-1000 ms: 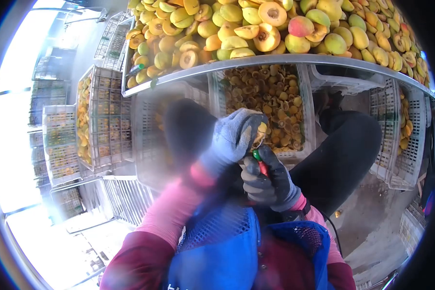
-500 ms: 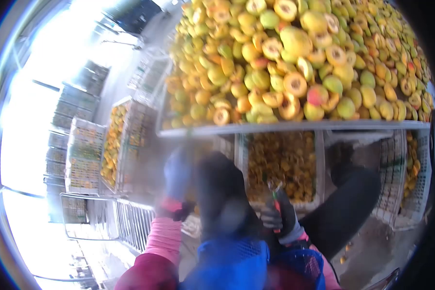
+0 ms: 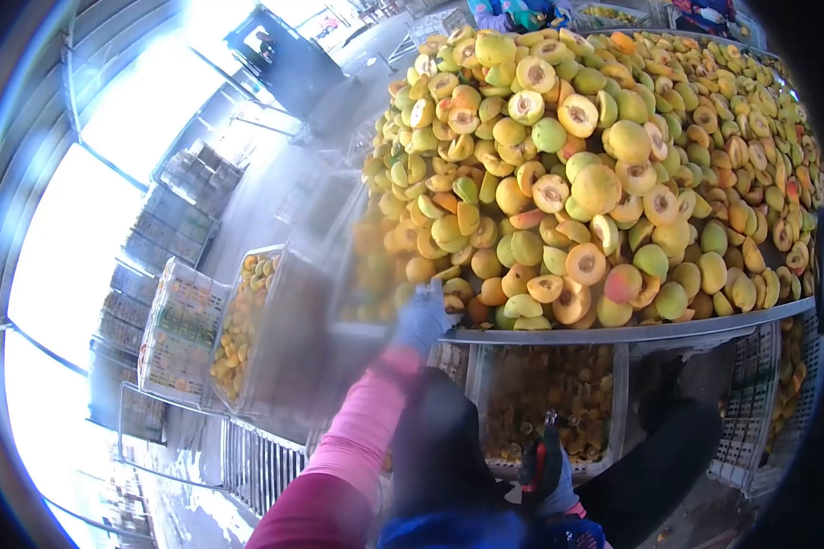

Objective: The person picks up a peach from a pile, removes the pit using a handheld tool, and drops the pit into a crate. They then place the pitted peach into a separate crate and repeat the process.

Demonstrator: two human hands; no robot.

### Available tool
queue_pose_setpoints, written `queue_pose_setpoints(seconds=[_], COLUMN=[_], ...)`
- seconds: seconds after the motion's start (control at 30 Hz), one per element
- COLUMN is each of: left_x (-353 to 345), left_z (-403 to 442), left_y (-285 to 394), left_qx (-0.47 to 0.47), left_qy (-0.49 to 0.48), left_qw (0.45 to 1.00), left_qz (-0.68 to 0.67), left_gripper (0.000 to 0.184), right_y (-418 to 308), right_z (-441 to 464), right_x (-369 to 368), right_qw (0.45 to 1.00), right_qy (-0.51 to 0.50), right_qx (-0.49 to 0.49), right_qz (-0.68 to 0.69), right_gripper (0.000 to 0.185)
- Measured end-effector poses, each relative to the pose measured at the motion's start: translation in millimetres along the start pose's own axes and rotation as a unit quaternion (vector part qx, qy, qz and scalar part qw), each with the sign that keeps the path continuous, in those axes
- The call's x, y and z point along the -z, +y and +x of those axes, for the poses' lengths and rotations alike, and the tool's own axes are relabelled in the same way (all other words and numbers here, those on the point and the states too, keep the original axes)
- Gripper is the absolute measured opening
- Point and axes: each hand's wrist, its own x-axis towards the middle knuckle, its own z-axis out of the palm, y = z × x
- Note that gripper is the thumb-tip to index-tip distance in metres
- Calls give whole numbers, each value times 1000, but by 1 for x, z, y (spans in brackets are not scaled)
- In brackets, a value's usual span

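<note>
Left hand (image 3: pixel 426 317) at table's near edge (image 3: pixel 613 335), beside heaped fruit (image 3: pixel 595 189), grip unclear, right hand (image 3: pixel 553 487) below, clear of edge, clenched around tool (image 3: pixel 540 459)

Haze blurs the left corner of the surface (image 3: pixel 558 336) and the fruit (image 3: pixel 380 247) heaped there. At its near edge, whether the left grip (image 3: pixel 426 316) touches a fruit cannot be told. Below it, the right grip (image 3: pixel 549 476) partly covers a hand tool (image 3: pixel 551 418), whose tip is too small to make out. Beyond it, the picture's top crops a co-worker (image 3: pixel 522 16).
</note>
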Motion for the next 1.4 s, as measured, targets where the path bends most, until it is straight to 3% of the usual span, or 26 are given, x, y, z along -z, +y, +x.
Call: queue_pose_setpoints(seconds=[0.07, 0.1, 0.2, 0.37, 0.47, 0.53, 0.57, 0.67, 0.7, 0.73, 0.8, 0.87, 0.9, 1.0, 1.07, 1.1, 1.13, 1.2, 1.23, 1.3, 1.4], left_x=[6, 5, -1, 25, 33, 32, 39, 29, 16, 15, 2, -12, -16, -11, -11, -7, -6, -19, -27, -32, -28], left_z=[-1, -11, -25, -64, -106, -129, -146, -168, -168, -177, -202, -220, -221, -221, -221, -221, -223, -227, -229, -231, -229], left_y=[-8, -6, -7, 22, 41, 53, 63, 75, 73, 77, 95, 108, 114, 109, 111, 108, 106, 104, 102, 102, 107], left_qx=[-16, -37, -45, -91, -205, -347, -316, -314, -326, -294, -131, -70, -47, -6, 22, 23, 24, -51, -89, -88, -19], left_qy=[2, 73, 95, 183, 60, 2, -90, -67, -40, -20, -50, -50, -39, -38, -37, -49, -61, 1, 31, 48, 34], left_qw=[997, 991, 985, 940, 930, 902, 907, 889, 855, 835, 732, 709, 696, 750, 722, 704, 686, 753, 781, 795, 777], left_qz=[-69, -102, -139, -274, -298, -257, -263, -326, -400, -464, -667, -700, -716, -660, -690, -708, -725, -656, -618, -598, -629], left_gripper=[67, 57, 50, 40, 42, 44, 46, 43, 43, 39, 34, 33, 34, 43, 44, 41, 39, 38, 38, 39, 37], right_y=[3, 2, 3, 0, -17, -26, -30, -18, -19, -21, -27, -23, -15, -6, -7, -7, -1, 7, 8, 2, -9], right_z=[1, 2, 3, -3, -10, -16, -21, -14, -20, -25, -41, -47, -36, -29, -36, -35, -39, -50, -50, -57, -72], right_x=[1, 1, 3, -1, -12, -20, -24, -13, -18, -26, -39, -47, -35, -19, -15, -10, -9, -10, -16, -29, -35], right_qw=[1000, 999, 1000, 995, 980, 970, 968, 972, 980, 986, 983, 983, 966, 893, 816, 693, 667, 609, 634, 733, 730], right_qy=[-14, -21, 0, 38, 23, -6, -29, -50, -32, -12, -41, -10, -20, -22, -11, -3, 4, 17, 45, 52, 49], right_qx=[10, 18, -5, 79, 172, 214, 218, 191, 173, 156, 174, 179, 229, 341, 417, 515, 520, 530, 526, 485, 454], right_qz=[-21, -32, 5, -41, -95, -116, -122, -126, -97, -66, -28, -40, -121, -293, -400, -504, -534, -589, -565, -473, -509], right_gripper=[39, 37, 36, 35, 28, 26, 25, 31, 33, 34, 29, 29, 29, 28, 34, 30, 30, 28, 26, 20, 18])
